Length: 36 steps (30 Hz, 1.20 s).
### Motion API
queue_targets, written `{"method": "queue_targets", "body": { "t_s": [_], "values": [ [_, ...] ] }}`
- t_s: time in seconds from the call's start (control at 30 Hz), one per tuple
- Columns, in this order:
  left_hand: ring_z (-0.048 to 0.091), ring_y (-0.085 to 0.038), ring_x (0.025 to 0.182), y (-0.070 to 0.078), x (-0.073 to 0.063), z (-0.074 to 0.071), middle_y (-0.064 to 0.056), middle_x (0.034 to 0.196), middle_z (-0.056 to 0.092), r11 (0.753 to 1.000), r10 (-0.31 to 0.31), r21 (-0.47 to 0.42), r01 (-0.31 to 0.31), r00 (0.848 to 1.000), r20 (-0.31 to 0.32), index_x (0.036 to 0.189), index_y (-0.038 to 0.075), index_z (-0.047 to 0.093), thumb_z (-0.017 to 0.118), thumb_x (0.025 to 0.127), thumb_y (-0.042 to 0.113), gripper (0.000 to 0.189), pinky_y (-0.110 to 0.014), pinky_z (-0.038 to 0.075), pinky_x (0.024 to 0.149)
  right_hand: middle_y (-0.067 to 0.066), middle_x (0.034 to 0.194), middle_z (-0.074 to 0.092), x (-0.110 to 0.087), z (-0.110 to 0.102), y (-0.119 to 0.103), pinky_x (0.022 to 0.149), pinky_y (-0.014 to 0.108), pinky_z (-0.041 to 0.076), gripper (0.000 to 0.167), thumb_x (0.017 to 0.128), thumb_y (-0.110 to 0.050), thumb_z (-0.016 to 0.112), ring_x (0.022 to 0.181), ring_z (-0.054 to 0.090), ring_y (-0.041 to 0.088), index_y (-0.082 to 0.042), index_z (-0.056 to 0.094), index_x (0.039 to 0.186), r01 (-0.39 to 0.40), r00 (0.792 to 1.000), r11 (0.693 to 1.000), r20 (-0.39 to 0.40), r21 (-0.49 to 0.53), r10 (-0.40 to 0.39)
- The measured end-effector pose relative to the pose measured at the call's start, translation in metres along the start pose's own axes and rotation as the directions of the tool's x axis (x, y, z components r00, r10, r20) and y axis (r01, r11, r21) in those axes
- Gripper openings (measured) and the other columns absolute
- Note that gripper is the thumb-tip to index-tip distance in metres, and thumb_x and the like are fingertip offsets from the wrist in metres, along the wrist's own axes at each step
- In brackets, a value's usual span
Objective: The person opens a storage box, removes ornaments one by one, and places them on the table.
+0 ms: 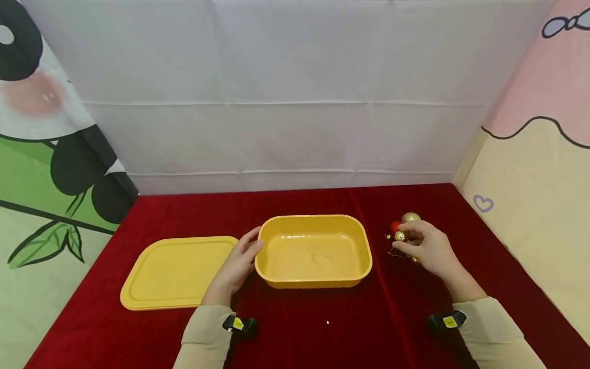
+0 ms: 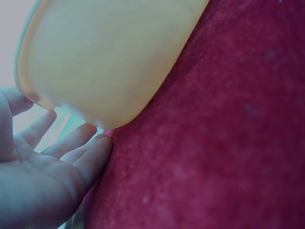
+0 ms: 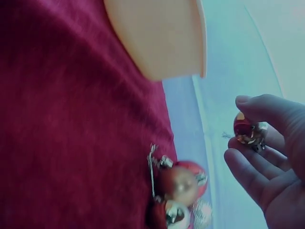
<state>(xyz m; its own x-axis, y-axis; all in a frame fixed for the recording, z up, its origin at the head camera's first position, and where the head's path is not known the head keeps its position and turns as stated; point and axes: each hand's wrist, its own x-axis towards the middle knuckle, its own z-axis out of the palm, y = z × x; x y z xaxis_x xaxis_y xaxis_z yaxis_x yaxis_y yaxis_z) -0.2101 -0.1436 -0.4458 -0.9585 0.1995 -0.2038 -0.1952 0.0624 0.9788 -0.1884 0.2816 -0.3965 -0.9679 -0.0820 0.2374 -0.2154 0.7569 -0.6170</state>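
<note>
A yellow plastic box (image 1: pixel 313 283) without its lid stands mid-table. At its left end my left hand (image 1: pixel 237 266) touches the wall and rim with loosely extended fingers; the left wrist view shows the fingertips (image 2: pixel 97 145) against the box's lower side. Off to the right, my right hand (image 1: pixel 430 248) pinches a small shiny gold Christmas bauble (image 1: pixel 400 236) between thumb and fingers. In the right wrist view that bauble (image 3: pixel 250 131) is held up, apart from a cluster of red and gold baubles (image 3: pixel 178 186) on the cloth. My right hand partly hides the cluster in the head view.
A flat yellow lid (image 1: pixel 177 271) lies left of the box, beside my left wrist. Dark red cloth (image 1: pixel 295 338) covers the table, with a tiny white speck (image 1: pixel 328 322) near the front. A white sheet (image 1: pixel 295 102) hangs behind, with printed cloths at both sides.
</note>
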Motion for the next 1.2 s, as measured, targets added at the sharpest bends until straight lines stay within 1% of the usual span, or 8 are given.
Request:
{"method": "queue_targets", "body": {
  "t_s": [0.17,0.23,0.37,0.53,0.73,0.9,1.1,1.2],
  "values": [
    [0.043,-0.031,0.131,-0.001,-0.003,-0.003,-0.016,0.148,0.035,1.000,-0.007,0.000,0.007,1.000,0.000,0.149,0.025,0.025,0.044,0.101,0.031,0.051,-0.043,0.044,0.100,0.018,0.108,0.062,-0.004,0.000,0.006,0.064,0.025,0.052,0.040,0.079,-0.023,0.077,0.082,0.064,0.026,-0.002,0.066,0.111,-0.027,1.000,0.999,0.012,-0.044,0.028],
    [0.042,-0.031,0.132,-0.001,-0.005,-0.003,-0.016,0.148,0.035,1.000,-0.007,-0.002,0.007,1.000,0.003,0.149,0.025,0.025,0.044,0.101,0.032,0.052,-0.043,0.043,0.101,0.018,0.111,0.062,-0.006,0.003,0.009,0.067,0.031,0.054,0.038,0.080,-0.022,0.076,0.086,0.064,0.028,-0.002,0.067,0.111,-0.008,1.000,0.998,0.010,-0.054,0.009],
    [0.041,-0.030,0.133,0.000,-0.007,-0.004,-0.014,0.148,0.035,1.000,-0.005,-0.003,0.005,1.000,-0.001,0.149,0.025,0.025,0.044,0.101,0.033,0.052,-0.045,0.041,0.103,0.017,0.111,0.064,-0.008,0.008,0.012,0.075,0.041,0.055,0.027,0.083,-0.009,0.071,0.095,0.063,0.031,0.000,0.068,0.107,0.062,0.998,0.996,-0.001,-0.069,-0.062],
    [0.040,-0.030,0.134,0.001,-0.005,-0.004,-0.015,0.148,0.034,1.000,0.007,-0.003,-0.007,1.000,0.002,0.149,0.025,0.025,0.043,0.101,0.032,0.052,-0.047,0.040,0.104,0.017,0.109,0.065,-0.008,0.010,0.015,0.074,0.040,0.054,0.022,0.083,-0.001,0.067,0.094,0.064,0.030,0.001,0.069,0.105,0.081,0.997,0.993,-0.005,-0.087,-0.082],
    [0.040,-0.030,0.133,0.001,-0.004,-0.003,-0.016,0.148,0.034,1.000,0.003,-0.002,-0.003,1.000,0.002,0.149,0.024,0.025,0.043,0.101,0.031,0.051,-0.045,0.042,0.102,0.018,0.109,0.064,-0.010,0.012,0.014,0.073,0.040,0.053,0.024,0.085,-0.005,0.065,0.088,0.063,0.027,0.001,0.068,0.108,0.056,0.996,0.993,0.068,-0.105,-0.049],
    [0.041,-0.030,0.133,-0.002,-0.004,-0.003,-0.015,0.148,0.034,1.000,0.004,0.001,-0.004,1.000,-0.008,0.149,0.023,0.025,0.042,0.102,0.031,0.051,-0.044,0.043,0.101,0.018,0.107,0.065,-0.009,0.011,0.010,0.069,0.034,0.051,0.027,0.085,-0.008,0.066,0.081,0.060,0.020,0.001,0.067,0.110,0.067,0.995,0.989,0.076,-0.133,-0.057],
    [0.042,-0.030,0.132,-0.003,-0.003,-0.001,-0.016,0.148,0.035,1.000,-0.025,0.001,0.025,1.000,-0.007,0.149,0.022,0.026,0.042,0.102,0.029,0.050,-0.043,0.044,0.099,0.018,0.106,0.066,-0.008,0.008,0.004,0.074,0.039,0.049,0.027,0.086,-0.010,0.065,0.085,0.060,0.023,0.001,0.067,0.111,0.094,0.992,0.983,0.099,-0.161,-0.078],
    [0.041,-0.030,0.133,-0.001,-0.004,-0.001,-0.016,0.148,0.035,0.999,-0.035,0.038,0.035,0.999,-0.009,0.149,0.022,0.025,0.042,0.102,0.030,0.051,-0.045,0.042,0.102,0.017,0.105,0.067,-0.006,0.007,0.002,0.077,0.042,0.048,0.028,0.086,-0.012,0.064,0.087,0.059,0.025,0.001,0.066,0.111,0.108,0.990,0.978,0.114,-0.180,-0.089]
  ]
}}
